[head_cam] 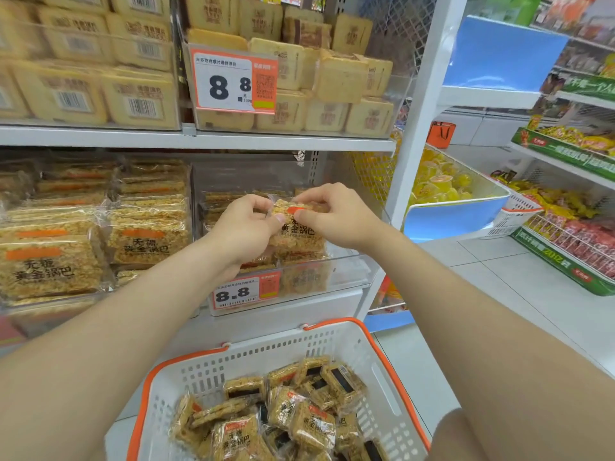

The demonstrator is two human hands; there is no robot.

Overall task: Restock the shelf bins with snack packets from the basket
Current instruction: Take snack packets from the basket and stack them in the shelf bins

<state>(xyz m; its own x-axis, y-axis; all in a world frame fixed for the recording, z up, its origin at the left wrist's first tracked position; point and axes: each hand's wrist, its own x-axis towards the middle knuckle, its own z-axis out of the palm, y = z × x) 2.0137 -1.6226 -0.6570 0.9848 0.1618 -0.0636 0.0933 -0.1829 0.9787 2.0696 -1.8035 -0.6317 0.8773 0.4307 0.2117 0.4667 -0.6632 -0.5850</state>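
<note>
Shelf bins come first. The clear bin (349,264) directly under and behind both grips is only part filled, with a low row of packets at its back and a few along its front wall. The neighbouring bin (146,227), off to the left of the left grip (244,227), is stacked nearly full.

The basket (376,347) sits below the grips, nearer the person, and holds a sizeable heap of snack packets (312,424). I judge the restocking well short of done: one bin has plenty of room and most of the load is yet to go in.

Between the left grip and the right grip (332,216) is one held packet (298,236), upright, label toward the person, over the bin's front row. Each grip pinches its top edge between thumb and fingers.

A price tag (236,292) hangs on the bin front, just below the left grip.
</note>
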